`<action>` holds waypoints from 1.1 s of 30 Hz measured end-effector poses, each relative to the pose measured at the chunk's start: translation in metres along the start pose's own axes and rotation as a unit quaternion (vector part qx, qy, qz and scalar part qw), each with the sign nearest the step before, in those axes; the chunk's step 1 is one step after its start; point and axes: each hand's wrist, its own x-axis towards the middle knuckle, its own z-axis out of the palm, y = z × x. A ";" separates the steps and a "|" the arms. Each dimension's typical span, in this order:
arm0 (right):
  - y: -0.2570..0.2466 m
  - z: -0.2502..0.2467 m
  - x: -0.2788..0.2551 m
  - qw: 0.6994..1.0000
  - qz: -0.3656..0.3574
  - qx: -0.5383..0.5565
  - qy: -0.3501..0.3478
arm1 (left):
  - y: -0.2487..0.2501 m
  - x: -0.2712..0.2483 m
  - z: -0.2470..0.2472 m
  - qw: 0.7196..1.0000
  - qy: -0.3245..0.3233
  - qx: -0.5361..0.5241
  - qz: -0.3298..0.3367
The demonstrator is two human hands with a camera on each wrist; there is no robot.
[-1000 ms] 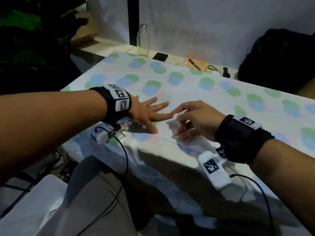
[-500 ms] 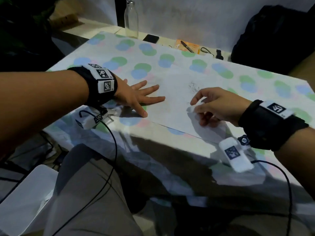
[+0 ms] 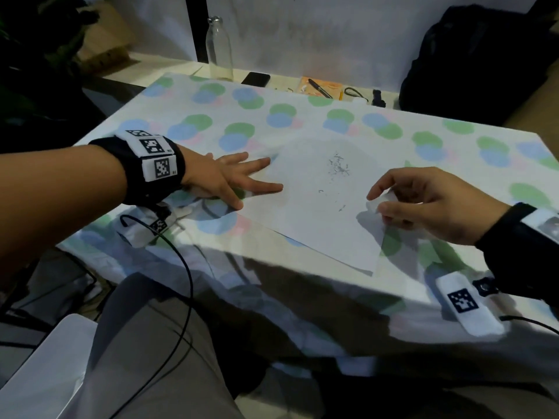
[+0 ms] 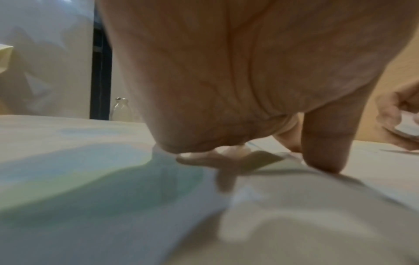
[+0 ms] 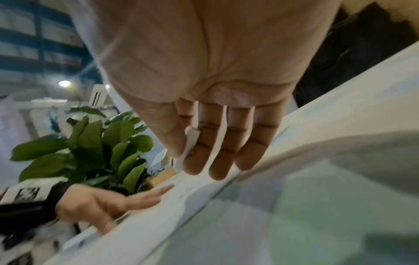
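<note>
Paper [image 3: 314, 213] under left hand [image 3: 217, 176], scrap [image 3: 381, 202] in right hand [image 3: 435, 204], bottle [image 3: 219, 49], pen [image 3: 320, 88] beyond

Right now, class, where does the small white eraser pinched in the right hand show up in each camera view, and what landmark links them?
Head: eraser right of centre, pinched by the right hand above the paper sheet.
Left wrist: far right edge, blurred, in that hand's fingers.
Right wrist: centre, between thumb and forefinger.
Shared landmark: the left hand, fingers spread on the sheet, in all three.
</note>
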 end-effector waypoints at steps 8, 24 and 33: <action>-0.025 0.023 -0.016 0.979 -0.073 -0.188 -0.039 | 0.013 0.002 -0.007 0.982 0.137 0.132 0.004; -0.061 0.078 -0.002 0.980 -0.055 -0.191 0.024 | 0.050 -0.021 0.022 0.975 0.162 0.129 -0.084; -0.078 0.088 0.015 1.000 -0.024 0.007 0.011 | 0.049 -0.014 0.040 0.979 0.126 0.070 -0.142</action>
